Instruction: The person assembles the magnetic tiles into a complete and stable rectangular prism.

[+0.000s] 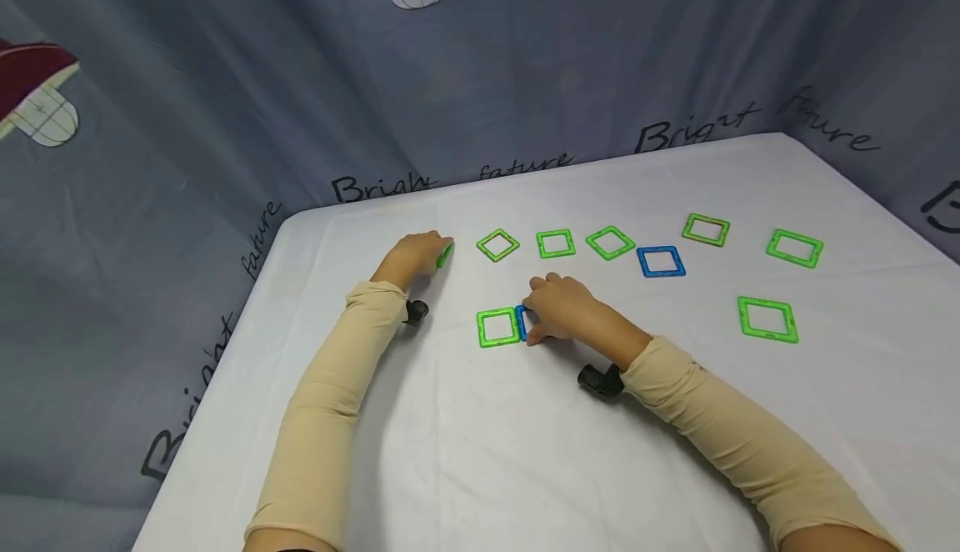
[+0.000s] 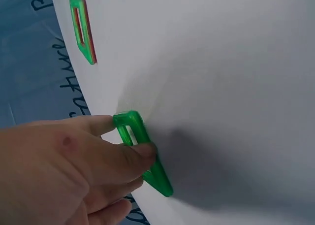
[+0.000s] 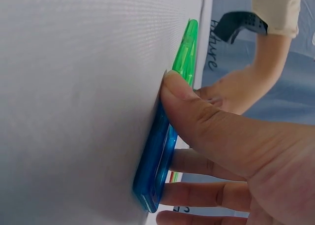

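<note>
In the head view my left hand [image 1: 417, 253] pinches a green square frame tile [image 1: 446, 255] at the left side of the table. The left wrist view shows this tile [image 2: 140, 129] between thumb and fingers, tilted, a shadow beside it; whether it touches the cloth I cannot tell. My right hand [image 1: 564, 310] grips a blue square frame tile [image 1: 519, 323], its thumb along one edge and fingers at another in the right wrist view. The blue tile's left edge meets a flat green square tile [image 1: 482, 330]. The hand hides much of the blue tile from above.
Across the back of the white table [image 1: 465, 452] lie several more frame tiles, among them a green one [image 1: 555, 254], a blue one [image 1: 665, 274] and a green one farther right [image 1: 768, 335]. A grey printed curtain [image 1: 525, 77] hangs behind the table.
</note>
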`<state>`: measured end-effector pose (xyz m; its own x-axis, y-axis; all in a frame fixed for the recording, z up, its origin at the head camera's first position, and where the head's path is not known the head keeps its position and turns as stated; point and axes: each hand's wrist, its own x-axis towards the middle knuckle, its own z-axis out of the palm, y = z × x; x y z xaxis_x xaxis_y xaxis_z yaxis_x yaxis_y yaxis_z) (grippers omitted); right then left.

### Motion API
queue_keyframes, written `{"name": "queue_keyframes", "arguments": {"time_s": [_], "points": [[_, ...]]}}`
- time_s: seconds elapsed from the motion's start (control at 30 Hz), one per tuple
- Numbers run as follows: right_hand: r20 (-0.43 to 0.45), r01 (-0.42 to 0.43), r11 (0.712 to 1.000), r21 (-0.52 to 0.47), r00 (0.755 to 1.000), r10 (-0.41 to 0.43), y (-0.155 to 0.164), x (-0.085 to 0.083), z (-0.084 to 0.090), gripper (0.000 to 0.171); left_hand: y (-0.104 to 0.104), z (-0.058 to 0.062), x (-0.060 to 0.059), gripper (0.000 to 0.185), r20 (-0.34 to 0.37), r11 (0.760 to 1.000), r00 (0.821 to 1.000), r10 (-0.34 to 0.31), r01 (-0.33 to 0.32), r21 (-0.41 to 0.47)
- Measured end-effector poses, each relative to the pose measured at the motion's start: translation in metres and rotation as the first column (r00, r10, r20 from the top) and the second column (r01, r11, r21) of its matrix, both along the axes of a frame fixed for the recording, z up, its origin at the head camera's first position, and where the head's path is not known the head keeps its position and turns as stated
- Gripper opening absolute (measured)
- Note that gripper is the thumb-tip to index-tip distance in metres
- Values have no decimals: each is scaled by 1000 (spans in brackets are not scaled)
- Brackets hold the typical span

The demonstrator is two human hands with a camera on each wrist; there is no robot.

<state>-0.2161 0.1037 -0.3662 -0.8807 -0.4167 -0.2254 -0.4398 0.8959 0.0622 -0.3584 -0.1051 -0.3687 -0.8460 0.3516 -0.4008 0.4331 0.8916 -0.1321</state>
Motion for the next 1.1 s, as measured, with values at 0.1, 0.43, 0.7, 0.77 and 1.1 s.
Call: {"name": "queue_keyframes", "arguments": {"time_s": [0.1, 0.43, 0.7, 0.77, 1.1], "points": [[-1, 7, 1000, -7, 1000, -7, 1, -1, -1, 61, -1, 0, 8, 60, -12, 999, 1000, -24, 24, -29], [-20, -13, 1000, -25, 1000, 12, 4, -6, -10, 59, -5, 5, 37, 70, -14, 989, 990, -143, 143, -25], [-3, -17, 1000, -23, 1000, 17, 0, -2, -1, 58, -19, 1, 71, 68, -90, 947, 975, -202, 218, 234], [-16, -19, 1000, -25, 1000, 19, 1, -2, -1, 58, -24, -2, 80, 68, -89, 913, 977, -194, 213, 349], [-10, -16, 1000, -20, 1000, 16, 0, -3, -1, 60, -31, -19, 104, 62, -6, 669, 976, -220, 155, 726]]}}
